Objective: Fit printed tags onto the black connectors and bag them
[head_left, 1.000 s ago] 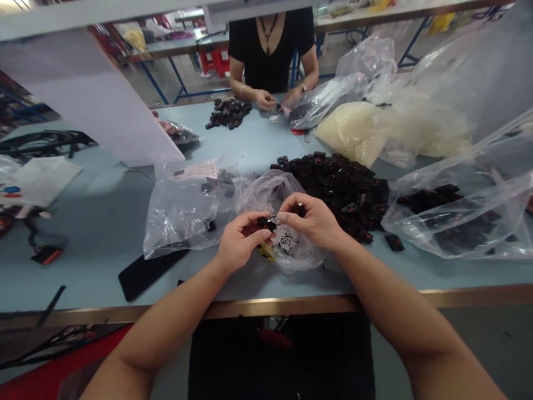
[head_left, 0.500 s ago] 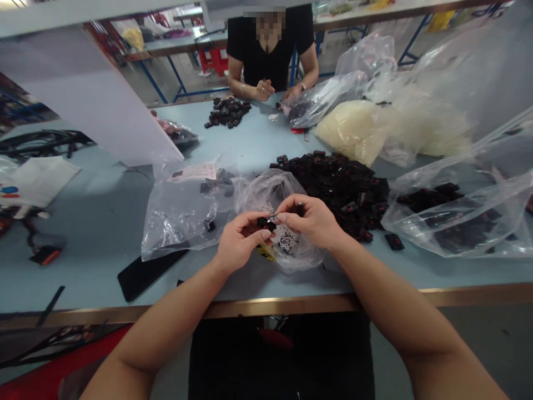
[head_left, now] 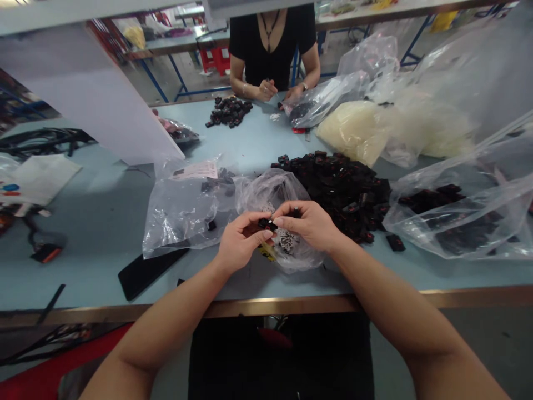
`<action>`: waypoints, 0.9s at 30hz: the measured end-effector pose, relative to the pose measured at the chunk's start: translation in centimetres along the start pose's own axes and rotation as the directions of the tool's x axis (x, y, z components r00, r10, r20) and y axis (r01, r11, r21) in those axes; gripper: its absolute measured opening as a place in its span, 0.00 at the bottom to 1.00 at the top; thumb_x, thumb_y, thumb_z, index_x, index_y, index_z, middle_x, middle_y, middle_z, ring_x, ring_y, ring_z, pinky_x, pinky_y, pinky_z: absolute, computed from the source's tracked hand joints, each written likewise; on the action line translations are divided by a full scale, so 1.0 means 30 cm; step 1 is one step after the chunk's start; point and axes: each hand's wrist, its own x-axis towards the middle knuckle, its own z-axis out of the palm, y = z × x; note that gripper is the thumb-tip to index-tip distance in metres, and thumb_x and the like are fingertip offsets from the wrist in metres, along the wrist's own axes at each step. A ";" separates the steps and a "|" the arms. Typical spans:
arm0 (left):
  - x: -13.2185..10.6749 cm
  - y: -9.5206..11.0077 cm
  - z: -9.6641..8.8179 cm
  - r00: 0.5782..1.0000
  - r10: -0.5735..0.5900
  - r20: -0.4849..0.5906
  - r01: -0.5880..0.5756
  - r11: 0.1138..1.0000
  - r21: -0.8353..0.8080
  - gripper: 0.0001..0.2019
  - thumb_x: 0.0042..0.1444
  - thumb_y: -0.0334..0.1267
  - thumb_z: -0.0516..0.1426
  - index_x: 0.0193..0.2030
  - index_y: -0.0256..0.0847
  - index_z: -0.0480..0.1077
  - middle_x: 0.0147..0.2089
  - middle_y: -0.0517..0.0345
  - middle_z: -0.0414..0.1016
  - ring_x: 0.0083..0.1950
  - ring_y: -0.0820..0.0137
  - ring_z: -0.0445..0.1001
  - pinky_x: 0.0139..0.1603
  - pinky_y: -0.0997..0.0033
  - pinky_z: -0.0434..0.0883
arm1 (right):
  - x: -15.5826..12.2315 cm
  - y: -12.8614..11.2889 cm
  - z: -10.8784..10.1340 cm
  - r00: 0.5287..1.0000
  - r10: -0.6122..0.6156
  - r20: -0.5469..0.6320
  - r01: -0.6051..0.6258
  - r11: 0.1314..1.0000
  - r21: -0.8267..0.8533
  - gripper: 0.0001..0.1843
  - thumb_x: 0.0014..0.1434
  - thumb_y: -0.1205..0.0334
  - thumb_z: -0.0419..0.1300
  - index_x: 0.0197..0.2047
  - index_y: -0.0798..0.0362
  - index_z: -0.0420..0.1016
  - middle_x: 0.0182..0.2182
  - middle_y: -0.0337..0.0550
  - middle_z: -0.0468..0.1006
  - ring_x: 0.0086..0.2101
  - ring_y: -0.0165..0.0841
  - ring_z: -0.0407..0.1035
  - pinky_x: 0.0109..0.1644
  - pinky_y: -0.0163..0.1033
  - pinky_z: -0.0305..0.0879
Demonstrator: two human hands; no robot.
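Note:
Pinched between the thumb and fingers of my left hand (head_left: 241,240) is a small black plastic connector (head_left: 265,224). My right hand (head_left: 310,225) meets it from the other side, thumb and forefinger closed at a tiny white piece (head_left: 270,221) by the connector. A dark rod-like tool (head_left: 296,210) pokes up from between my right fingers; its kind I cannot make out. Under both hands lies an open clear bag (head_left: 306,260) holding many small white pieces (head_left: 286,242). Behind my right hand rises a large heap of black connectors (head_left: 345,186).
A clear bag with a label (head_left: 183,216) and a black phone-like slab (head_left: 144,275) lie to the left. Bagged black parts (head_left: 453,216) are at right, cream-coloured bags (head_left: 353,130) behind. Across the table, a person (head_left: 272,55) works beside a smaller connector pile (head_left: 229,112). A white panel (head_left: 100,94) stands left.
My right hand has shifted slightly down and left, its fingertips now against the connector. My left hand keeps the connector in nearly the same place. The view has moved slightly.

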 end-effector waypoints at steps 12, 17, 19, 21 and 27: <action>-0.007 -0.002 0.005 1.000 0.010 0.008 -0.010 0.999 0.037 0.18 0.52 0.43 0.74 0.48 0.42 0.81 0.38 0.56 0.86 0.36 0.64 0.86 0.37 0.64 0.85 | 0.002 -0.014 0.004 1.000 -0.003 0.030 0.002 1.000 0.020 0.18 0.53 0.46 0.75 0.33 0.52 0.81 0.28 0.37 0.78 0.31 0.31 0.69 0.38 0.39 0.65; -0.011 -0.009 -0.009 0.987 0.158 0.038 -0.163 0.959 0.234 0.17 0.56 0.43 0.72 0.51 0.43 0.82 0.44 0.53 0.88 0.40 0.64 0.87 0.42 0.66 0.85 | -0.001 -0.013 -0.012 0.990 0.085 0.114 -0.091 0.995 0.047 0.18 0.52 0.49 0.75 0.34 0.53 0.80 0.26 0.34 0.74 0.26 0.27 0.63 0.31 0.35 0.58; -0.008 -0.006 -0.018 0.948 0.303 0.093 -0.315 0.868 0.385 0.14 0.59 0.40 0.71 0.51 0.45 0.83 0.46 0.53 0.88 0.43 0.65 0.87 0.45 0.69 0.84 | -0.002 -0.008 -0.016 0.979 0.139 0.147 -0.153 0.984 0.089 0.19 0.50 0.49 0.77 0.35 0.54 0.79 0.24 0.32 0.72 0.23 0.25 0.58 0.27 0.34 0.53; -0.004 -0.003 -0.025 0.889 0.418 0.185 -0.454 0.757 0.469 0.11 0.61 0.37 0.69 0.51 0.46 0.83 0.45 0.54 0.88 0.43 0.67 0.87 0.46 0.71 0.83 | -0.002 -0.005 -0.018 0.964 0.187 0.189 -0.215 0.966 0.141 0.21 0.47 0.49 0.78 0.35 0.54 0.77 0.23 0.31 0.70 0.22 0.23 0.54 0.25 0.33 0.48; -0.003 -0.015 -0.013 0.948 0.290 0.130 -0.317 0.896 0.311 0.12 0.60 0.40 0.70 0.50 0.44 0.80 0.41 0.54 0.87 0.39 0.65 0.87 0.42 0.68 0.85 | 0.001 -0.007 -0.025 0.963 0.212 0.166 -0.236 0.961 0.144 0.24 0.46 0.47 0.80 0.35 0.53 0.77 0.23 0.31 0.70 0.21 0.23 0.54 0.24 0.33 0.47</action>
